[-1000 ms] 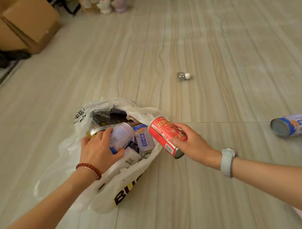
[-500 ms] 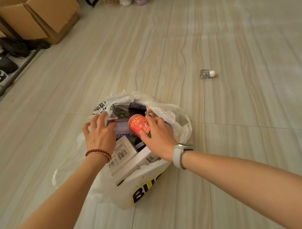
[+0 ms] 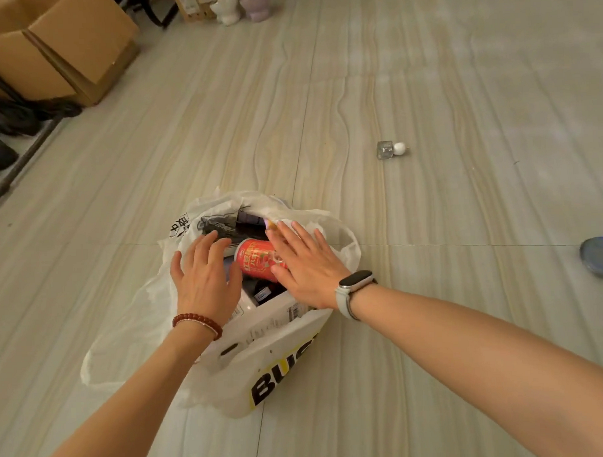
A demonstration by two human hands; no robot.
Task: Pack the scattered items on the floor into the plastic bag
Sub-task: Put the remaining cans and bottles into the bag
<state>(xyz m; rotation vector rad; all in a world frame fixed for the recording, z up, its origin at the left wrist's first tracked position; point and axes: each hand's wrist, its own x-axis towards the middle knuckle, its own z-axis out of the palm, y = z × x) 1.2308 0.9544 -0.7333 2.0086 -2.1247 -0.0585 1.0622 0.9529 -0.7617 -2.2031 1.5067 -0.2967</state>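
Observation:
A white plastic bag (image 3: 281, 362) with black and yellow lettering stands open on the floor, filled with boxes and packets. A red can (image 3: 255, 260) lies on its side on top of the contents. My right hand (image 3: 306, 265) is over the bag with fingers spread flat, its thumb side touching the can but not gripping it. My left hand (image 3: 204, 279) rests open on the bag's left side with fingers apart. A small glass bottle with a white round cap (image 3: 391, 150) lies on the floor far right of the bag. A blue-labelled can (image 3: 600, 257) lies at the right edge.
Cardboard boxes (image 3: 58, 48) stand at the far left corner, with dark shoes (image 3: 3, 136) on a low rack beside them. Two small pale figurines (image 3: 239, 6) sit at the far wall. The floor is pale striped tile.
My right hand carried the red can from beside the bag into it, then let go and spread flat. My left hand opened its fingers on the bag's left side.

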